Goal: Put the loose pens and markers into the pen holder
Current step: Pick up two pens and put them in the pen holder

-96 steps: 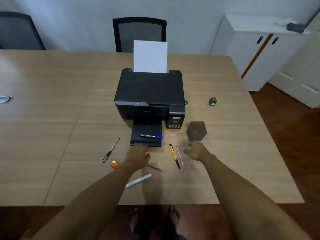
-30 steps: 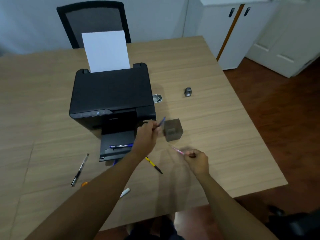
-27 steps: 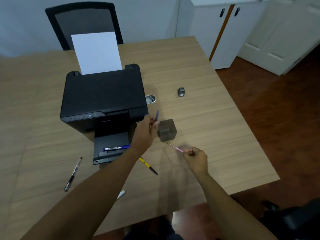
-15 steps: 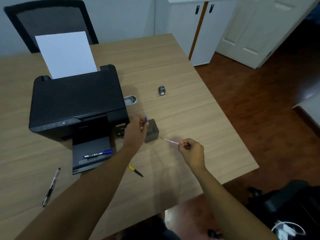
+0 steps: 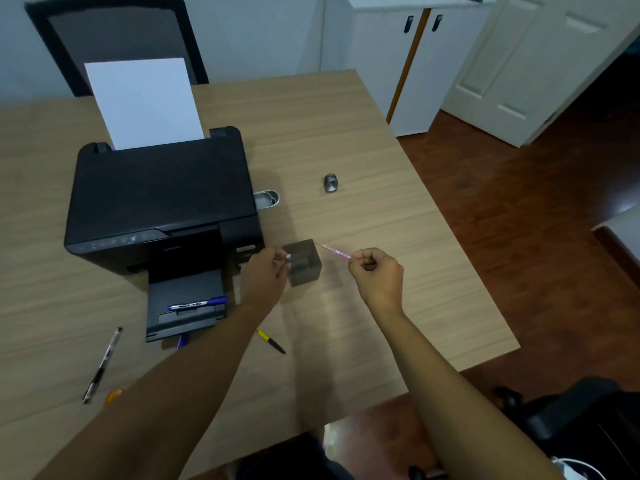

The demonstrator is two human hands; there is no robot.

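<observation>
The square dark grey pen holder (image 5: 306,270) stands on the table just right of the printer. My left hand (image 5: 265,280) pinches a blue pen (image 5: 289,258) whose tip shows at the holder's left rim; most of it is hidden. My right hand (image 5: 375,277) holds a thin pink pen (image 5: 335,252) pointing at the holder's top right corner. A blue marker (image 5: 197,303) lies on the printer's output tray. A yellow and black pen (image 5: 271,341) and a black pen (image 5: 102,365) lie on the table.
A black printer (image 5: 159,199) with a white sheet (image 5: 145,102) fills the table's middle. A small metal piece (image 5: 330,183) and a metal dish (image 5: 266,199) lie to its right. An orange object (image 5: 113,396) sits near the black pen. The table edge (image 5: 460,258) runs close on the right.
My view has swung back left. My left hand has lowered the blue pen at the holder's rim, and my right hand has brought the pink pen up to the holder.
</observation>
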